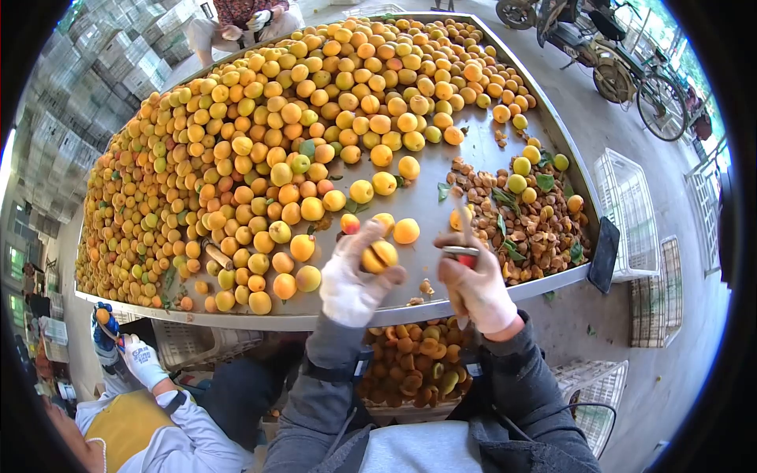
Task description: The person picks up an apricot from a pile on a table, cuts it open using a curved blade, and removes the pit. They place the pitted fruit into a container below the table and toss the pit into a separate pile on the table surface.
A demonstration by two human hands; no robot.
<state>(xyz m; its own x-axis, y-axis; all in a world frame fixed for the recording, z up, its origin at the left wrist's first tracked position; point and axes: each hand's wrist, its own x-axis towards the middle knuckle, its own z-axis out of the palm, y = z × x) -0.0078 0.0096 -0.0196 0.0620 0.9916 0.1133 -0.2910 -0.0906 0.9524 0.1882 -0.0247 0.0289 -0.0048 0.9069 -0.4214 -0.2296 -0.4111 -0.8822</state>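
My left hand (356,276), in a white glove with bare fingertips, holds a yellow-orange apricot (379,256) that shows a dark cut line across it. To its right, my right hand (479,284), also gloved, is closed round a small knife (465,252) with a red and metal handle; its blade is blurred and points up. Both hands are above the near edge of the metal table (426,197). Loose apricots (406,231) lie just beyond my left hand. Below, between my forearms, a container holds halved apricots (418,363).
A large heap of apricots (236,158) covers the table's left and far side. Pits (536,236) and leaves pile up at the right, beside a phone (604,256). Plastic crates (627,213) stand right. A co-worker's gloved hand (146,363) is at left; another person (244,24) sits beyond.
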